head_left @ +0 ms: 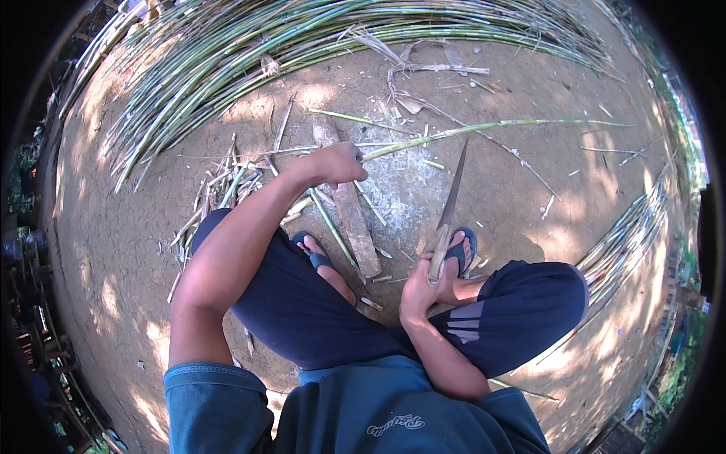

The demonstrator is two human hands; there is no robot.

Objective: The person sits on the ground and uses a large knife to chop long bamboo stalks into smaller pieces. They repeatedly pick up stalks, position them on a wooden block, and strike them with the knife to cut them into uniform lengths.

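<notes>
1. From where I stand: bare brown dirt ground (544,227), finely cracked, patchy with sun and shade.
2. Seated or squatting person, low over it; dark trousers (302,310), blue-green shirt (333,412), sandals (321,259) on both feet.
3. Left hand (338,164): fist, fingers curled tight round one end of a green stalk (454,135). Stalk runs off to the person's right above the ground, thinning toward the far tip.
4. Right hand (422,287): wrapped round the wooden handle of a knife (452,195). Long, narrow blade points away from the body, tip just beside the stalk; contact, cannot tell.
5. Wooden plank (354,227) flat on the dirt between the feet, reaching out under the left hand.
6. Whitish patch (414,181) on the ground right of the plank, small chips scattered over it.
7. Loose heap of cut pieces (227,181) left of the plank, partly hidden by forearm and knee.
8. Big spread of long green canes (302,47) across the far side; smaller cane bundle (631,234) to the right, past the knee.
9. Dry brown husks (401,72) near the big spread.
10. Edges: greenery (684,401) right; dark clutter left, too blurred to tell.
</notes>
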